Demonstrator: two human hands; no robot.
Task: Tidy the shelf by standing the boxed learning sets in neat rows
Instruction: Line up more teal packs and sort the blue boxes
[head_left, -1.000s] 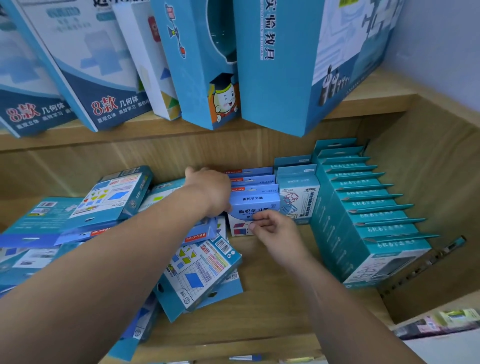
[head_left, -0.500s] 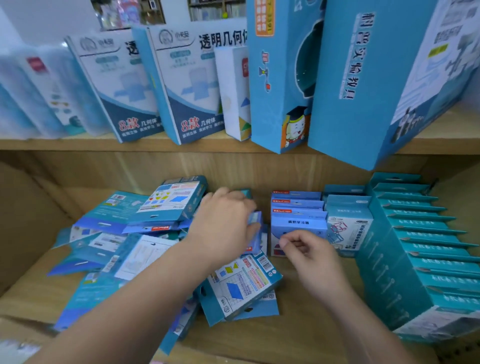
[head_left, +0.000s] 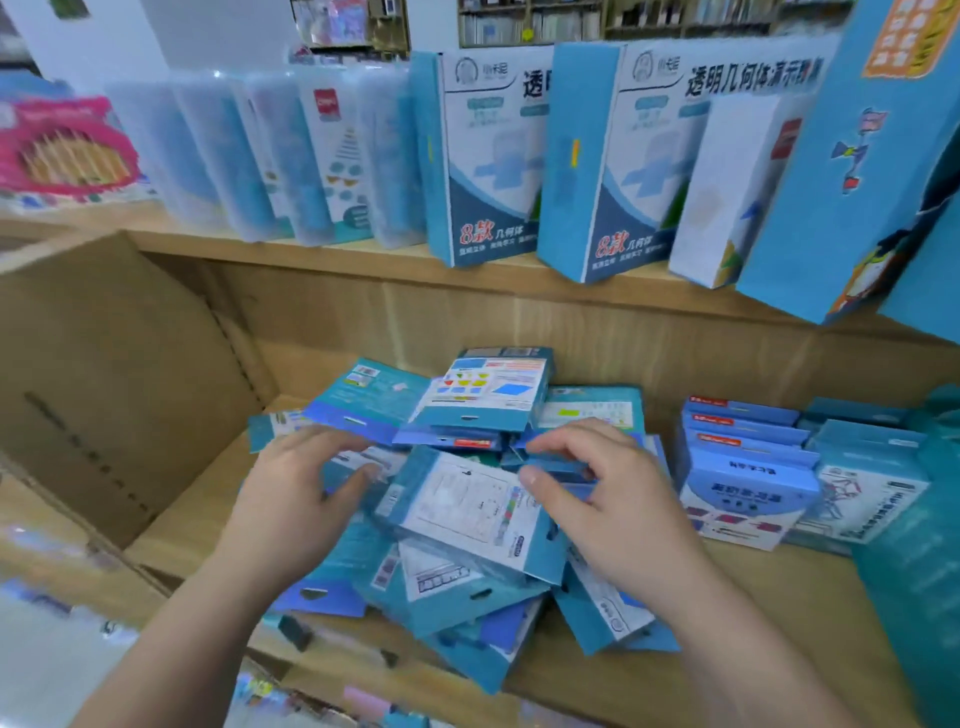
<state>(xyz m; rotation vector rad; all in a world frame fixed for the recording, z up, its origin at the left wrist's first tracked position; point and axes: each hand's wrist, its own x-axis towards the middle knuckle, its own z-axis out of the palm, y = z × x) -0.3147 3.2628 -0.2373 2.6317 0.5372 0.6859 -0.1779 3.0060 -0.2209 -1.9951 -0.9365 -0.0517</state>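
A loose pile of flat blue learning-set boxes (head_left: 467, 519) lies jumbled on the lower wooden shelf (head_left: 753, 597). One white-faced box lies tilted on top of the pile, between my hands. My left hand (head_left: 306, 499) hovers over the pile's left side with fingers and thumb apart and nothing gripped. My right hand (head_left: 608, 509) is at the pile's right side, thumb and forefinger pinched on the edge of a small blue box (head_left: 563, 465). To the right, a short row of blue boxes (head_left: 743, 467) stands upright.
A teal row of boxes (head_left: 914, 561) fills the far right. A cardboard flap (head_left: 114, 374) walls the left side. On the upper shelf (head_left: 332, 254) stand tall boxes and clear cases, and a big blue box (head_left: 852, 182) leans out over the lower shelf.
My right hand has left the standing row and moved left onto the pile. My left hand has shifted left and opened. The view has swung left and up.
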